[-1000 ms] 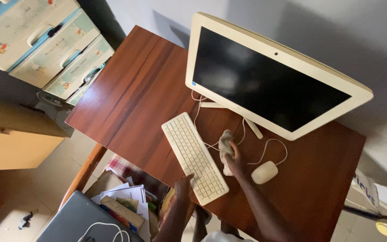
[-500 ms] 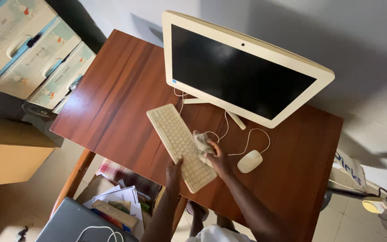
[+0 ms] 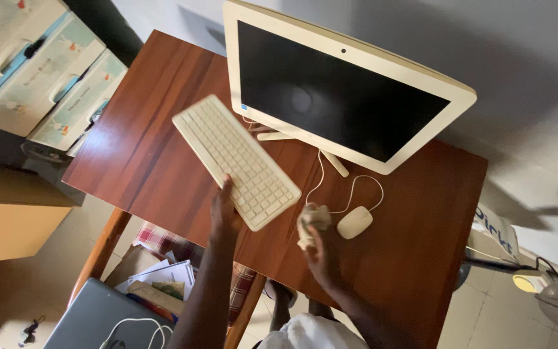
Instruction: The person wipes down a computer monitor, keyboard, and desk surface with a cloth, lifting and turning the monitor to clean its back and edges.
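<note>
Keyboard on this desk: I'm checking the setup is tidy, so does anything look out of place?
Yes. The keyboard is off the wooden desk, lifted at an angle by the left hand. The right hand holds a crumpled cloth beside the mouse.

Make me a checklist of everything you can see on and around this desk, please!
Surface: reddish-brown wooden desk, glossy.
Job's things: cream keyboard lifted off the desk; crumpled cloth; cream mouse; all-in-one monitor, screen dark.
Clutter: nothing seen on the desk.
Grips: left hand holds the keyboard's near edge; right hand grips the cloth beside the mouse.
Cables: white mouse cable loops on the desk; another white cable lies on a grey lid lower left.
Surroundings: plastic drawers, papers, tiled floor, grey wall.
</note>
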